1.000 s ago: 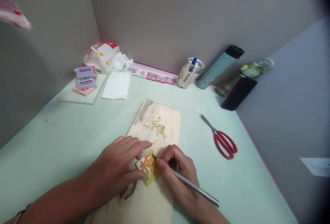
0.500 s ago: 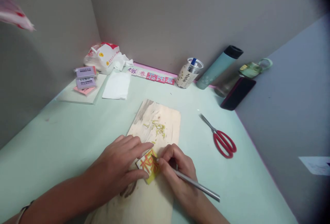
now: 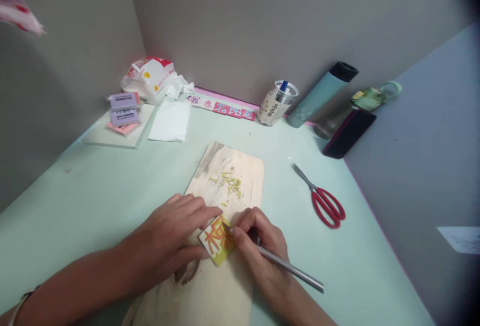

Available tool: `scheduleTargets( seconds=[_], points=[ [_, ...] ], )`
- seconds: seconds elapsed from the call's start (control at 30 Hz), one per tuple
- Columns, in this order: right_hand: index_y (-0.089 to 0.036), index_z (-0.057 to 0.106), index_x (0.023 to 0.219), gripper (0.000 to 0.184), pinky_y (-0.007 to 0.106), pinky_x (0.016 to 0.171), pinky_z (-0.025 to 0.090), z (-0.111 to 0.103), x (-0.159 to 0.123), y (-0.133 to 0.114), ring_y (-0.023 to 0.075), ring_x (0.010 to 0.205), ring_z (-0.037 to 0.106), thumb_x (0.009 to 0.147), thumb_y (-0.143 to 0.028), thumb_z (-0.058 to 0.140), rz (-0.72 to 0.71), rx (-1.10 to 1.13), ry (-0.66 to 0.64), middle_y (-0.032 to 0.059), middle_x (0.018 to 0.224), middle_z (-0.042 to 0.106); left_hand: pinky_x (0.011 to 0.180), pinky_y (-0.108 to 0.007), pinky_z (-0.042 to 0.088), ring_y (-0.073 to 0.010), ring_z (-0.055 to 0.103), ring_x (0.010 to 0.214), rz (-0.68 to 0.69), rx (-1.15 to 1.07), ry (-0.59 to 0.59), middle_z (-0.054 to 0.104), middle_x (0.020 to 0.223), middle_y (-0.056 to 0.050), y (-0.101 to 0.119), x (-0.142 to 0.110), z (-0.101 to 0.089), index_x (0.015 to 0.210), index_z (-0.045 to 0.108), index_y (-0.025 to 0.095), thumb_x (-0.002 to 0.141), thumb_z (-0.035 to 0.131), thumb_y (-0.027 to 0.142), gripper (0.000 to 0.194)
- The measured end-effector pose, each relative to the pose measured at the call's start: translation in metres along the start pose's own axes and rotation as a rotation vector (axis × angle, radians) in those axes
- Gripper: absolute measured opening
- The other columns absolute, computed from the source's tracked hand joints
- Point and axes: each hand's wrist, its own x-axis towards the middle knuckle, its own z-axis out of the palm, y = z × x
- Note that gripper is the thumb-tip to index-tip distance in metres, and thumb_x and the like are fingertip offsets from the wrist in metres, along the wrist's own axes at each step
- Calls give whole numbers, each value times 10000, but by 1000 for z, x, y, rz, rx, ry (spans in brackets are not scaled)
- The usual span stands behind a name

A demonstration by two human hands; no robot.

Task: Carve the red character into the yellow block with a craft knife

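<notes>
Pinning a small yellow carving block (image 3: 216, 240) to the wooden board (image 3: 228, 176), the left hand (image 3: 174, 236) lies flat, index finger along the block's far edge and thumb along its near edge, so the block is pinched between them. Block sits on the near half of the board, turned on a diagonal. Its face is yellow-green with an orange character drawn on it; some of the ground around the strokes looks cut away, though the view is too soft to be sure. Right hand (image 3: 260, 246) is closed around a thin silver carving knife (image 3: 288, 268), pen-style, fingers bunched near the tip, handle slanting off to the near right. Tip touches the block's right edge. Yellow shavings (image 3: 231, 186) are scattered on the far half of the board.

Against the half-second-ago frame: the knife tip has slid a little right along the block, from over the character to its right edge. Left hand and block are where they were. Shavings pile looks the same.

Red-handled scissors (image 3: 325, 202) lie on the pale green tabletop (image 3: 93, 196), well apart to the right of the board. By the back wall: a teal bottle (image 3: 318, 97) lying tilted, a printed cup (image 3: 275, 106) with a pen in it, a dark phone (image 3: 348, 133).
</notes>
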Motion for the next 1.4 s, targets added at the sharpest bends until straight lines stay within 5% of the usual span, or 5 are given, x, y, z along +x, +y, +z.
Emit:
scheduleTargets(
  seconds=[0.33,0.73,1.4],
  points=[
    [-225,462,719,223,252,540,353,3,-1,-3,126,583,424,921,-280,541,17,-19,-46,-28,667,511,779,-327,311,-220,518,848,-26,42,169,566,924,32,9,3,12,1148,523,246,762,892,267,534],
    [-228,452,740,228,266,546,332,4,-4,-3,134,600,418,939,-306,533,36,35,-67,-26,683,502,900,-356,319,-239,553,990,15,-14,18,619,1079,5,0,0,-2,1261,476,260,927,739,324,430],
    [-230,431,752,204,271,561,332,1,-2,-2,130,612,428,921,-264,540,5,35,-155,-25,710,504,876,-338,366,-216,579,958,-13,-18,-1,641,1050,13,0,2,-3,1250,538,256,953,695,366,353]
  ],
)
